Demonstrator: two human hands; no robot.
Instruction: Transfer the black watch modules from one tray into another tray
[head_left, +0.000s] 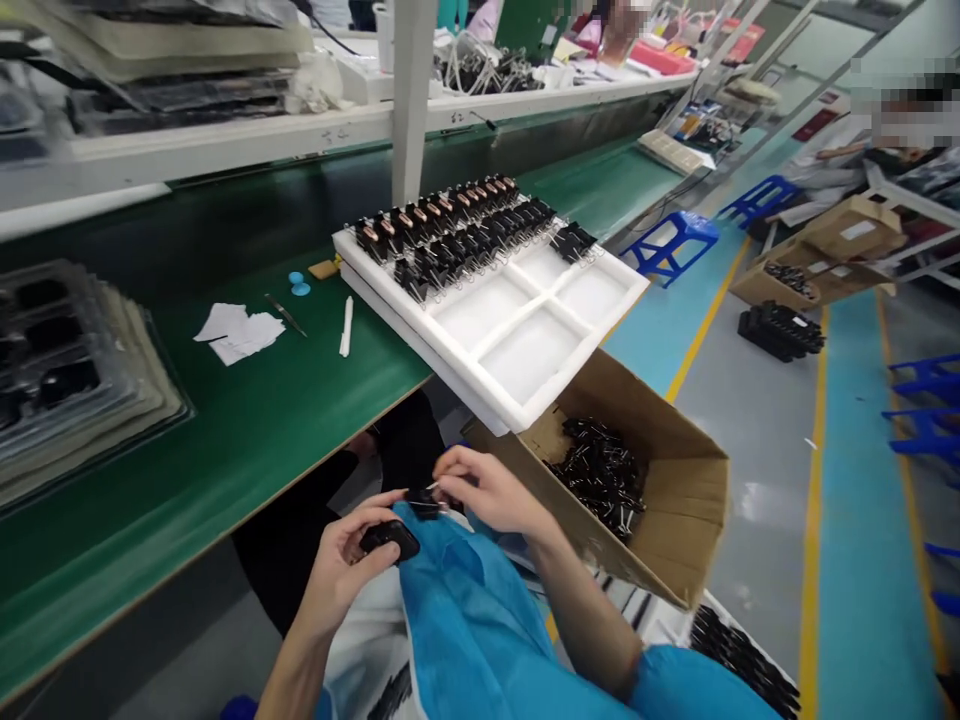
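My left hand [349, 565] is closed on a small black rounded case [396, 541], thumb on top and fingers behind it. Just beyond that case, above the blue apron on my lap, is a black binder clip [424, 504]. Thumb and fingers of my right hand [491, 490] are pinched at the clip's wire handle. A left fingertip reaches close to the clip; whether it touches is not clear. Ahead, a white foam tray [525, 410] carries rows of black binder clips [480, 240], and the back row has copper-coloured pieces showing among them.
An open cardboard box [686, 480] of loose binder clips stands right of my hands. On the green bench [247, 430] lie a white pen [346, 327], tweezers [286, 314] and paper scraps [240, 333]. Stacked clear trays [82, 380] are at left, a blue stool [671, 245] beyond.
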